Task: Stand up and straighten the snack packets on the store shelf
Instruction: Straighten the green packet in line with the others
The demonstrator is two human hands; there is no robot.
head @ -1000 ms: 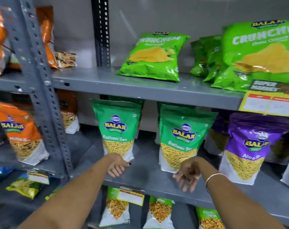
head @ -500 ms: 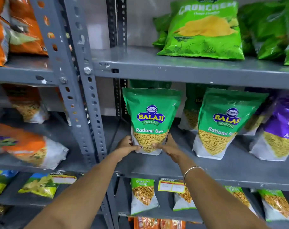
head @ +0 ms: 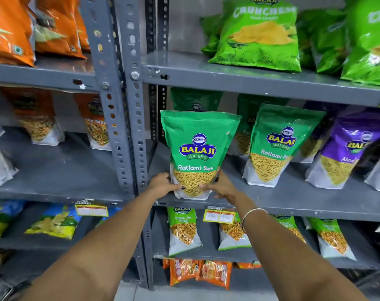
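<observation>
A green Ratlami Sev packet (head: 197, 148) stands upright at the left front of the middle grey shelf (head: 293, 198). My left hand (head: 163, 183) grips its lower left edge and my right hand (head: 222, 187) grips its lower right edge. A second green Ratlami Sev packet (head: 278, 144) stands to its right, leaning slightly. Purple packets (head: 347, 148) stand further right. More green packets sit behind in shadow.
A perforated grey upright post (head: 128, 105) stands just left of my left hand. Light green Crunchem bags (head: 260, 35) lean on the shelf above. Orange packets (head: 39, 118) fill the left bay. Price tags (head: 218, 216) hang on the shelf edge over smaller packets below.
Both hands rose from the shelf edge and closed on the base of the left Ratlami Sev packet. The view shifted left and closer, and the packet now stands squarer at the shelf front.
</observation>
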